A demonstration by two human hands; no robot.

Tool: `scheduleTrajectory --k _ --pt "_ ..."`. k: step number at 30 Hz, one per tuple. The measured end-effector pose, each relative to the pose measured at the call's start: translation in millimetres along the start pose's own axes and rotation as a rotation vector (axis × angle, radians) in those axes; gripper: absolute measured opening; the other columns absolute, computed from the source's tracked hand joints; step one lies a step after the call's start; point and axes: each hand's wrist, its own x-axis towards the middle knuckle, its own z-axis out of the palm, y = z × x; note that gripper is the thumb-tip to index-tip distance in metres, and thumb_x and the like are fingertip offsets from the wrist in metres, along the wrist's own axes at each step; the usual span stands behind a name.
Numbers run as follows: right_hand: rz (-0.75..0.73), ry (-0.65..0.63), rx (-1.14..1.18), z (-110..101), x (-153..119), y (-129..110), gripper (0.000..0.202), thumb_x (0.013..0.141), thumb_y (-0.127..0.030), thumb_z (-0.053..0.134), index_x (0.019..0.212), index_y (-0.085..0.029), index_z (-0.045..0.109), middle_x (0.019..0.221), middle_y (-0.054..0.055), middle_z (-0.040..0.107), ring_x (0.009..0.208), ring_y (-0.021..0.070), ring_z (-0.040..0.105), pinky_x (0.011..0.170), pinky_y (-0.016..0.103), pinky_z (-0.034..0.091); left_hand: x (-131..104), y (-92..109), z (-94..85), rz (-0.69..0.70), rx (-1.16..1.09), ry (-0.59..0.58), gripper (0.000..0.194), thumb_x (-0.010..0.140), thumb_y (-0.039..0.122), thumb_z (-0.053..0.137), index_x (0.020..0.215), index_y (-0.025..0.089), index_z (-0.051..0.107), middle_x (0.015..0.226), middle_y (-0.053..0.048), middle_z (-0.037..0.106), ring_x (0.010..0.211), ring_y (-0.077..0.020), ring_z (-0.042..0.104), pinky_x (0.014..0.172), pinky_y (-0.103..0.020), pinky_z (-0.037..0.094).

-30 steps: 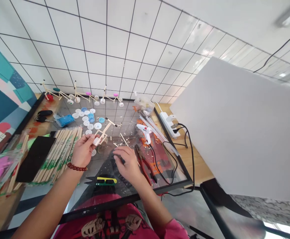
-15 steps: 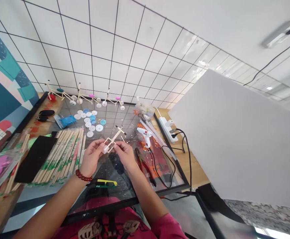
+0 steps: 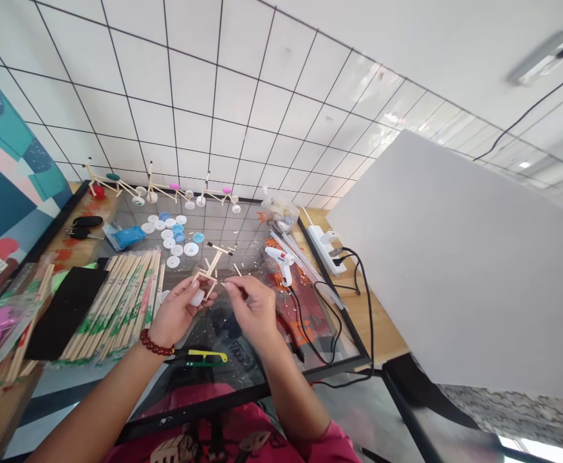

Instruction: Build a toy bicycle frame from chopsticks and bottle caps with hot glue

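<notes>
My left hand (image 3: 177, 310) is closed around the rear of a small wooden-stick model frame (image 3: 217, 260), which has a crossbar with dark tips at its far end. White round caps (image 3: 197, 297) show by the left fingers. Just right of the frame, my right hand (image 3: 253, 308) is pinched, its fingertips a little apart from the sticks. A tiny pale tip pokes out of that pinch, too small to name. Three finished stick tricycles (image 3: 208, 195) with cap wheels stand along the table's far edge.
Loose white and blue bottle caps (image 3: 191, 249) lie behind my hands. Bundled wooden sticks (image 3: 112, 305) and a black sheet (image 3: 66, 312) are at left. To the right are a glue gun (image 3: 281, 263), red-handled pliers (image 3: 288, 334) and a power strip (image 3: 326, 251). A yellow-handled cutter (image 3: 207, 357) lies in front.
My right hand has come off the stick frame and moved a little right, fingers pinched. The frame stays in my left hand, shifted slightly left and turned.
</notes>
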Motion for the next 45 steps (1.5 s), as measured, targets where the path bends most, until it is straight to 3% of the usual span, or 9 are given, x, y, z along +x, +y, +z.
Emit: scheduleTrajectory --k 4,10,23,30,36,40,45 --pt "0.122 0.159 0.042 -10.0 9.8 20.6 0.019 0.093 -0.033 0.060 0.100 -0.022 0.075 0.092 0.005 0.074 0.082 0.0175 0.066 0.075 0.029 0.052 -1.2 1.4 1.8 -0.062 -0.050 -0.037 0.029 0.074 0.038 0.082 0.093 0.018 0.076 0.095 -0.007 0.076 0.072 -0.0186 0.070 0.066 -0.031 0.058" --pt "0.248 0.173 0.223 -7.1 16.5 39.9 0.025 0.091 -0.041 0.063 0.104 -0.022 0.074 0.101 0.005 0.075 0.090 0.0196 0.068 0.081 0.032 0.054 -2.0 -2.9 2.3 -0.087 -0.030 -0.072 0.026 0.077 0.039 0.078 0.091 0.017 0.076 0.091 -0.008 0.075 0.070 -0.0188 0.067 0.065 -0.033 0.057" --pt "0.124 0.093 0.175 -2.7 16.8 41.5 0.016 0.090 -0.028 0.064 0.097 -0.024 0.078 0.088 0.002 0.073 0.080 0.0168 0.066 0.076 0.030 0.053 -2.6 -6.7 4.7 -0.121 -0.035 -0.109 0.025 0.078 0.038 0.077 0.090 0.016 0.077 0.086 -0.007 0.073 0.070 -0.0164 0.065 0.066 -0.030 0.055" --pt "0.119 0.076 0.158 -1.1 16.4 39.2 0.016 0.091 -0.027 0.062 0.096 -0.023 0.077 0.090 0.003 0.074 0.085 0.0177 0.067 0.079 0.030 0.054 -3.4 -6.4 4.0 -0.114 -0.054 -0.129 0.024 0.081 0.037 0.075 0.091 0.015 0.077 0.088 -0.007 0.073 0.070 -0.0155 0.065 0.066 -0.028 0.055" --pt "0.185 0.180 0.240 -0.1 11.6 54.4 0.039 0.090 -0.030 0.063 0.128 -0.022 0.061 0.104 0.006 0.071 0.091 0.0171 0.068 0.084 0.031 0.055 -0.2 -7.9 0.4 -0.121 -0.107 -0.061 0.028 0.077 0.039 0.080 0.093 0.017 0.077 0.091 -0.006 0.075 0.077 -0.0201 0.070 0.070 -0.032 0.058" --pt "0.193 0.168 0.201 0.8 5.6 63.4 0.031 0.090 -0.030 0.062 0.119 -0.020 0.066 0.102 0.007 0.072 0.091 0.0181 0.068 0.085 0.032 0.055 3.3 -8.9 -1.7 -0.070 -0.129 -0.058 0.029 0.078 0.037 0.079 0.094 0.014 0.077 0.095 -0.009 0.076 0.083 -0.0216 0.070 0.075 -0.033 0.059" --pt "0.134 0.061 0.147 12.4 -1.8 60.1 0.022 0.089 -0.028 0.062 0.108 -0.022 0.071 0.094 0.005 0.073 0.086 0.0176 0.068 0.080 0.030 0.054 3.5 -9.5 0.3 -0.033 -0.105 -0.063 0.027 0.080 0.033 0.078 0.099 0.014 0.078 0.099 -0.009 0.077 0.082 -0.0184 0.069 0.076 -0.030 0.058"
